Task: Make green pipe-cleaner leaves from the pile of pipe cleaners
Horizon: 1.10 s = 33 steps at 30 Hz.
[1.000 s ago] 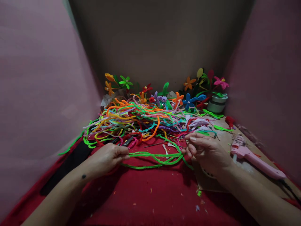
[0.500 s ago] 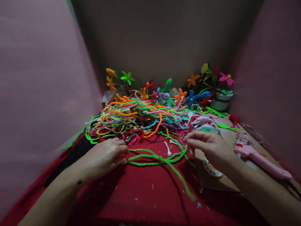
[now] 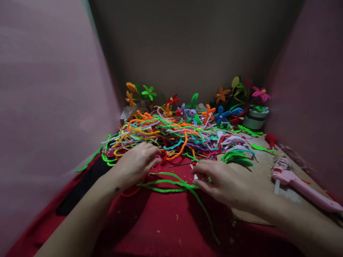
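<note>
Long green pipe cleaners (image 3: 166,181) stretch across the red cloth between my two hands, one strand trailing toward the front. My left hand (image 3: 140,162) is above their left ends, at the front of a colourful pipe-cleaner pile (image 3: 163,132). Its fingers are bent down and close together; whatever lies under them is hidden. My right hand (image 3: 218,180) is curled over the right part of the green strands, thumb and fingers near a small white piece (image 3: 195,175). What it grips, if anything, is covered by the fingers. Behind it rests a bundle of green loops (image 3: 237,157).
Pipe-cleaner flowers (image 3: 221,115) stand along the back, near a pale round container (image 3: 255,117). At right a pink glue gun (image 3: 302,187) lies on a brown board (image 3: 252,214). A dark flat object (image 3: 80,189) is at left. A thin rod (image 3: 179,164) lies centrally.
My left hand has left the green strands' ends and moved forward and right, covering a dark tool. My right hand has shifted left and slightly nearer, uncovering the green loops behind it.
</note>
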Each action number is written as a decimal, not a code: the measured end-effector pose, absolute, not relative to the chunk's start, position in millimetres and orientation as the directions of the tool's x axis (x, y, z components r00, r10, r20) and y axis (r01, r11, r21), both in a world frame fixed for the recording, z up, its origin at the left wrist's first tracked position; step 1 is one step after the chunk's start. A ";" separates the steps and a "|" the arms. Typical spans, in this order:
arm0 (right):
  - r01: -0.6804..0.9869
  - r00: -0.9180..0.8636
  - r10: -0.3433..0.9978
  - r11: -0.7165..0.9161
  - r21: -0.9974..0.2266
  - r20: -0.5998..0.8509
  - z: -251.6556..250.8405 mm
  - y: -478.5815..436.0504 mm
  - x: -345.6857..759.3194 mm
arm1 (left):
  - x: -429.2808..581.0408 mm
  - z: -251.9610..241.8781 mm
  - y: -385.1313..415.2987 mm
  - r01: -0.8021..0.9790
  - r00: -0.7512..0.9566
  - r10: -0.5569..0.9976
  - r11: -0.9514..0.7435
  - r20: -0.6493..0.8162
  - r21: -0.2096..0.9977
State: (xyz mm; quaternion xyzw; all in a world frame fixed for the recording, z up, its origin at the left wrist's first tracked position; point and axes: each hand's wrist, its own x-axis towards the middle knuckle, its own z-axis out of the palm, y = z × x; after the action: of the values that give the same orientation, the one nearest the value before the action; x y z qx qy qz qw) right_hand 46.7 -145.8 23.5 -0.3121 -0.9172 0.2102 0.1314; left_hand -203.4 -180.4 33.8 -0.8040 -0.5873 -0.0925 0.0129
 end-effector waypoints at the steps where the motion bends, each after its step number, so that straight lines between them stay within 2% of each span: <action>1: 0.540 -0.756 0.641 0.725 -0.428 0.131 24.2 -135.6 43.7 | -204.3 36.6 -174.4 0.948 0.281 0.937 -0.305 0.209 0.088; 4: 0.591 -0.706 0.665 0.743 -0.314 0.244 25.3 -98.2 36.2 | -206.9 41.1 -157.4 0.953 0.275 0.911 -0.301 0.307 0.041; 6: 0.612 -0.649 0.657 0.750 -0.250 0.383 23.7 -74.1 29.9 | -209.3 38.9 -146.9 0.954 0.297 0.891 -0.295 0.344 -0.057; 8: 0.600 -0.646 0.622 0.772 -0.209 0.442 19.4 -55.2 20.7 | -212.7 32.9 -136.7 0.947 0.320 0.882 -0.280 0.347 -0.160; 10: 0.590 -0.671 0.596 0.790 -0.169 0.441 13.5 -42.2 8.8 | -216.9 25.4 -126.2 0.946 0.306 0.886 -0.243 0.348 -0.214; 14: 0.612 -0.708 0.602 0.784 -0.104 0.368 4.0 -25.9 -16.3 | -226.6 14.7 -103.2 0.961 0.238 0.873 -0.150 0.425 -0.231; 18: 0.648 -0.708 0.642 0.756 -0.092 0.294 5.3 -10.6 -31.1 | -236.0 11.6 -82.1 0.957 0.276 0.828 -0.187 0.488 -0.224; 21: 0.674 -0.681 0.682 0.726 -0.135 0.266 10.8 1.8 -34.8 | -241.1 11.5 -74.4 0.968 0.251 0.775 -0.205 0.580 -0.145; 26: 0.680 -0.650 0.701 0.709 -0.189 0.294 16.6 20.0 -37.3 | -246.9 18.6 -79.9 0.943 0.100 0.620 -0.308 0.778 0.124; 29: 0.645 -0.663 0.681 0.731 -0.222 0.311 17.6 26.9 -38.7 | -252.5 26.6 -86.0 0.912 0.018 0.583 -0.342 0.812 0.225; 33: 0.622 -0.667 0.677 0.736 -0.268 0.311 19.7 28.8 -38.8 | -261.2 35.9 -90.0 0.894 -0.120 0.593 -0.284 0.796 0.346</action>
State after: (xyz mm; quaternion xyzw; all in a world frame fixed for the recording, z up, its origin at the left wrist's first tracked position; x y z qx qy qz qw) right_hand -38.8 28.8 19.7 -0.3569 -0.9102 0.0693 0.1981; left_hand -261.2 -90.0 35.9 -0.6442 -0.5773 -0.4762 0.1578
